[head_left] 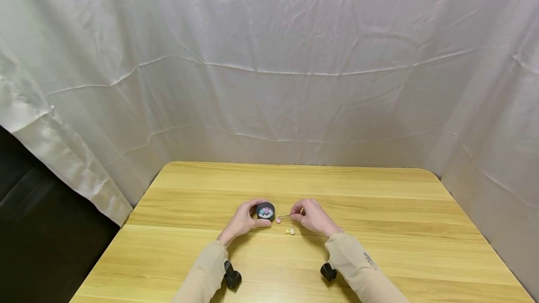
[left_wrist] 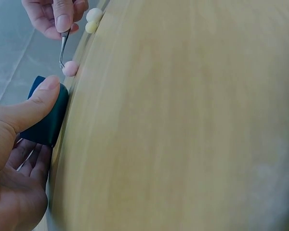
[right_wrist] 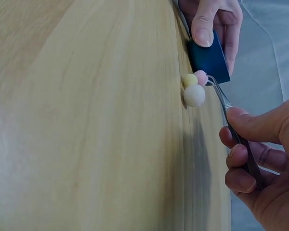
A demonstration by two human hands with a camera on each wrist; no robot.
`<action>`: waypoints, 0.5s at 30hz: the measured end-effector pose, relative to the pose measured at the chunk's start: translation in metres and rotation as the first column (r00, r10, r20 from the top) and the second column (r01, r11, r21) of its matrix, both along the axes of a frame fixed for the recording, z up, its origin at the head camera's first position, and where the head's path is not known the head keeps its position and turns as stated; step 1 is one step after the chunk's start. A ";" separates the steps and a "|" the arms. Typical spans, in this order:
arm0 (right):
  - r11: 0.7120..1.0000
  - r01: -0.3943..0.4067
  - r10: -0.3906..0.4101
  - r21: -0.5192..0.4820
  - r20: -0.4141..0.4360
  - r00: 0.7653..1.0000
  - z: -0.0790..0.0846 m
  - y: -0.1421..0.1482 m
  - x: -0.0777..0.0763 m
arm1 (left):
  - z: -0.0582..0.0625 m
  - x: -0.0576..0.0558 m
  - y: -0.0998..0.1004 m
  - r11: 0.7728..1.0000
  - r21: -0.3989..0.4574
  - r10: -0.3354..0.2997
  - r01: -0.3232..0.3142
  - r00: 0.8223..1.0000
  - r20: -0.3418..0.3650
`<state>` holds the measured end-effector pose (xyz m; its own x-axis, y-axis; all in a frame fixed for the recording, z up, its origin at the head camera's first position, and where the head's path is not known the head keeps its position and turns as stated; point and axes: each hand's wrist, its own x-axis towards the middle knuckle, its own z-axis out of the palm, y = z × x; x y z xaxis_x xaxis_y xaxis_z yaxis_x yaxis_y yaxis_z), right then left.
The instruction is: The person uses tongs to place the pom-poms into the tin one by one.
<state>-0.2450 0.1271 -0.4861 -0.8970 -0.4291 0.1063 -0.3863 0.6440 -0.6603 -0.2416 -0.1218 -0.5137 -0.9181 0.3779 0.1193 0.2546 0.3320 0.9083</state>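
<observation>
My left hand (head_left: 243, 220) grips a small dark round container (left_wrist: 52, 118), thumb on the near side and fingers around the far side. Several small coloured balls (head_left: 266, 211) lie inside it, blue and purple among them. In my right hand (head_left: 312, 218) is a pair of bent-tip metal tweezers (right_wrist: 225, 102), pinched between thumb and fingers. The tweezer tips are right at a pink ball (left_wrist: 70, 69), just right of the container. Closer to me on the table, a yellow ball (head_left: 287, 231) and a larger white ball (head_left: 292, 231) sit side by side.
Everything stands on a wood-grain table (head_left: 379, 256) with rounded far corners. Pale curtains (head_left: 294, 106) hang behind it and at both sides. Each wrist carries a black camera, the left one (head_left: 232, 276) low over the table.
</observation>
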 end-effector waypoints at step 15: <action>1.000 0.011 -0.011 -0.001 0.002 1.000 0.000 0.001 0.000 | 0.000 0.000 0.000 1.000 0.004 -0.004 0.004 1.000 0.004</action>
<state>-0.2453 0.1278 -0.4864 -0.9017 -0.4193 0.1050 -0.3780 0.6472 -0.6620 -0.2416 -0.1218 -0.5140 -0.9172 0.3809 0.1172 0.2524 0.3275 0.9105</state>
